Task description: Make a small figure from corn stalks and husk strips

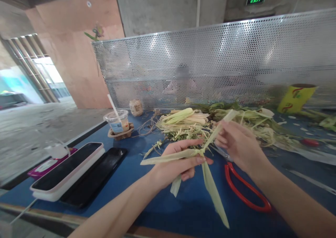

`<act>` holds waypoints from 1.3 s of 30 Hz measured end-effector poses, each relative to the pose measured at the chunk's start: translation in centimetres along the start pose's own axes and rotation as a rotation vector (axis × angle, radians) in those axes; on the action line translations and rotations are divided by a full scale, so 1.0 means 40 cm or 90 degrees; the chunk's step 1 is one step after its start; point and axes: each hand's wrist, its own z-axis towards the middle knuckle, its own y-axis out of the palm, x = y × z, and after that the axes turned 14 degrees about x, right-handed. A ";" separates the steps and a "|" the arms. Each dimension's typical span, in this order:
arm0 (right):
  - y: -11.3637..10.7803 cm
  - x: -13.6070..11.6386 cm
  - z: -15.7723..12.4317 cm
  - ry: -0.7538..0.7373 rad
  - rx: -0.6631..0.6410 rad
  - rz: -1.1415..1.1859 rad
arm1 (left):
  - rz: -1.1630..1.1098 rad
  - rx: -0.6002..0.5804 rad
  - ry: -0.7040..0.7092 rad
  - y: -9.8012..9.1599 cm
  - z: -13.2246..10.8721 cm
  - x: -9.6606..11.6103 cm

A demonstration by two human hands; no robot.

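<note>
Pale green husk strips (213,189) meet at a small knot above the blue table (141,210). My left hand (181,161) pinches them at that knot, thumb on top, with one strip lying across the hand to the left and others hanging below. My right hand (236,140) has its fingers closed on the upper strip, which runs up and right from the knot. Red-handled scissors (245,192) lie beneath my right hand, their blades partly hidden. Behind the hands is a pile of husks (183,117) with small dried sprigs (181,134).
Two phones (96,182) (69,168) lie at the left, near a drink cup (118,122) in a cardboard holder. Twine (149,124) trails behind. More leaves (244,115) and a yellow roll (296,98) are at right, before a perforated metal screen (210,63).
</note>
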 end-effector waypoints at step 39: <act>0.037 0.038 -0.067 0.054 -0.113 -0.234 | 0.189 0.169 0.189 -0.046 0.020 0.037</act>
